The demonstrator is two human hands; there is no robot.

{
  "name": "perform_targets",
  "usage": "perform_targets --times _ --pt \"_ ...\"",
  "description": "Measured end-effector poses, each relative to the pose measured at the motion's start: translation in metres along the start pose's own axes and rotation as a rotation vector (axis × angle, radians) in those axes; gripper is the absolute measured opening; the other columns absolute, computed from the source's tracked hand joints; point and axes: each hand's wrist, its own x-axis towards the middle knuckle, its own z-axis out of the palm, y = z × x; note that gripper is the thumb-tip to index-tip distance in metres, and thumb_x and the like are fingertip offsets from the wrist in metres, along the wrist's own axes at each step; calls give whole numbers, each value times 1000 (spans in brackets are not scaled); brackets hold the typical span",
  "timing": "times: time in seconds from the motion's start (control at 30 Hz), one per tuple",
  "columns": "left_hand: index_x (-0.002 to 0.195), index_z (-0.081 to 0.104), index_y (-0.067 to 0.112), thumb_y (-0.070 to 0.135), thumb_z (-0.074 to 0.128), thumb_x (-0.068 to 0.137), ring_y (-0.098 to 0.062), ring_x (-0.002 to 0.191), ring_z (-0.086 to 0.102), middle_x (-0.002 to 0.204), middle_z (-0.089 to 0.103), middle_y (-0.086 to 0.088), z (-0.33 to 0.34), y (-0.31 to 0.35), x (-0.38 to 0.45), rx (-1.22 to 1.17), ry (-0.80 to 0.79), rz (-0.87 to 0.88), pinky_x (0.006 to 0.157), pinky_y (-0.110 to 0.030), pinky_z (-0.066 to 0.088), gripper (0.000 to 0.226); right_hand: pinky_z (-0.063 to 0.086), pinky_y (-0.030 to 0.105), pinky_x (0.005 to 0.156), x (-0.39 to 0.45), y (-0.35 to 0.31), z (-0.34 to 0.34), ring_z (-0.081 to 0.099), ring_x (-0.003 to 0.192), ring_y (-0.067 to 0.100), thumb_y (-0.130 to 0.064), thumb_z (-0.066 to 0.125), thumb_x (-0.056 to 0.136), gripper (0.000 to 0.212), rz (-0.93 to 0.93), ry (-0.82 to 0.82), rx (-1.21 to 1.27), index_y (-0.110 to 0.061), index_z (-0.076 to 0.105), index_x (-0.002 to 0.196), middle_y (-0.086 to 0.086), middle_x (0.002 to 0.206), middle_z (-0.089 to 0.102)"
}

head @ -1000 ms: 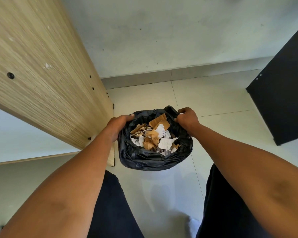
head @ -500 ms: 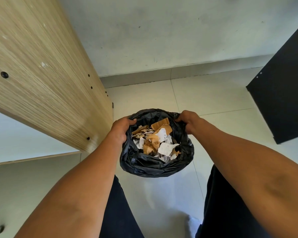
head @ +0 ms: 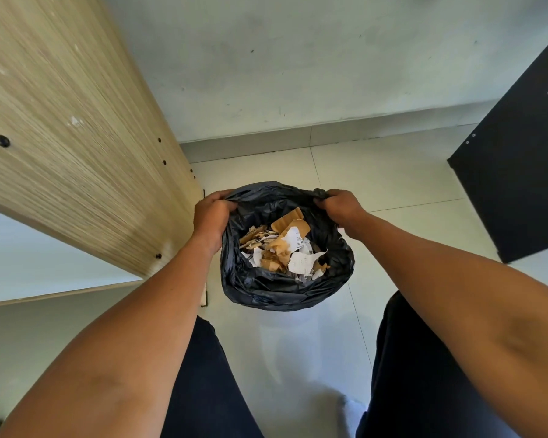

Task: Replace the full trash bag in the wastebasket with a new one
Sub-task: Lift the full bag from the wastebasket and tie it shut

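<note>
A black trash bag (head: 276,289) stands on the floor below me, its mouth wide. Inside lie torn cardboard and crumpled paper scraps (head: 285,251). My left hand (head: 211,213) grips the bag's rim at its left side. My right hand (head: 340,205) grips the rim at the far right. The far edge of the bag is pulled taut between both hands. The bag covers whatever it sits in, so no wastebasket shows.
A wooden furniture panel (head: 76,137) rises close on the left, almost touching my left hand. A black panel (head: 519,172) stands at the right. A pale wall (head: 298,74) lies ahead, tiled floor (head: 393,184) all round, my dark-trousered legs (head: 209,390) below.
Both hands have shifted along the rim toward the far side and lifted it, stretching the bag's far edge up between them. The view has moved slightly.
</note>
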Motion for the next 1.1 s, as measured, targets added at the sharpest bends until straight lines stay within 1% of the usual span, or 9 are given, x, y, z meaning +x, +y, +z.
perform_targets --times 0.13,0.23,0.37,0.5,0.67,0.77,0.83,0.97,1.1 --pt "89 75 26 -3 63 87 -25 94 72 95 75 -2 -4 8 1 113 -16 124 84 -34 60 31 53 34 73 -1 -8 -16 64 86 26 -5 61 90 15 -60 8 134 -10 72 100 11 94 69" --pt "103 75 23 6 62 95 -21 95 68 95 73 3 -6 12 3 350 -13 314 87 -32 55 23 51 35 68 1 -10 -19 61 77 26 2 47 83 29 -122 127 151 -14 72 87 10 83 68" --pt "109 75 15 14 58 99 -22 93 66 97 73 -1 0 25 6 521 43 461 82 -32 53 20 47 27 73 -4 -20 -21 62 87 24 3 38 83 47 -214 317 30 -12 73 110 6 97 70" --pt "102 72 11 25 55 102 -29 84 64 92 72 -8 8 42 7 616 116 481 70 -37 50 22 49 30 76 -8 -29 -29 61 87 27 -2 38 88 40 -270 387 -115 -10 70 111 7 96 65" --pt "106 62 11 55 50 99 -31 92 62 105 68 -10 11 41 -1 694 70 247 67 -34 41 46 57 47 85 -11 -17 -41 63 98 30 -24 55 98 23 -57 71 -73 -12 64 115 10 105 66" --pt "140 45 13 70 70 79 -34 122 57 139 57 -10 5 35 -7 743 -42 44 91 -42 51 87 53 40 75 -13 -4 -45 62 100 29 -5 56 97 29 43 -22 -13 -11 61 125 12 112 66" --pt "150 31 14 55 86 70 -38 127 54 148 48 -12 0 35 -13 761 -150 -145 84 -46 55 105 55 41 73 -11 5 -47 65 98 31 2 58 94 33 71 4 36 -6 60 125 15 110 68" --pt "136 48 3 16 83 81 -39 105 67 127 62 -20 -11 31 -21 732 -328 -440 86 -52 61 66 57 49 82 -14 16 -47 66 95 36 2 56 94 27 114 -40 31 -7 61 119 17 106 68" --pt "117 59 0 3 71 90 -32 97 69 111 68 -18 -17 25 -21 696 -306 -438 82 -44 62 30 57 38 60 -17 19 -44 67 81 35 2 52 93 19 138 5 18 -4 59 110 19 98 67"
